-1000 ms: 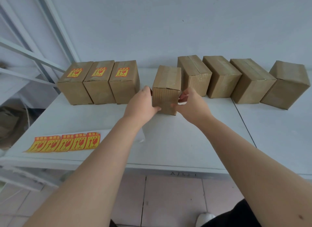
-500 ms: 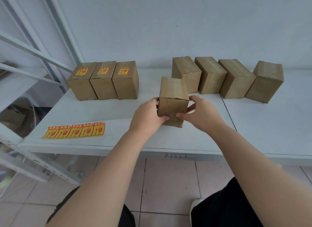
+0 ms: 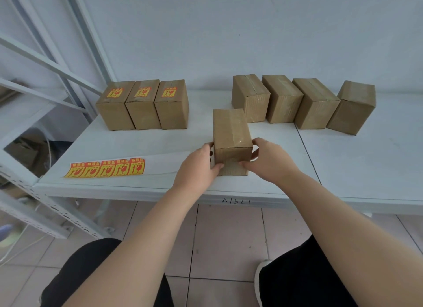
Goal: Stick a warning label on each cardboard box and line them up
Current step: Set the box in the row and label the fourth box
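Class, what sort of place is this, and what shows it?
Probably a storeroom or packing area: brown cardboard boxes on a white metal shelf, a strip of yellow-and-red warning labels, slotted grey racking.

You see brown boxes [image 3: 231, 133], a white table [image 3: 137, 146], and yellow labels [image 3: 106, 168] with red marks at lower left.

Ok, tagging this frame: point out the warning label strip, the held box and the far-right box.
warning label strip [image 3: 107, 169], head view, middle label.
held cardboard box [image 3: 230, 128], head view, taped top face.
far-right cardboard box [image 3: 349, 117], head view, near side face.
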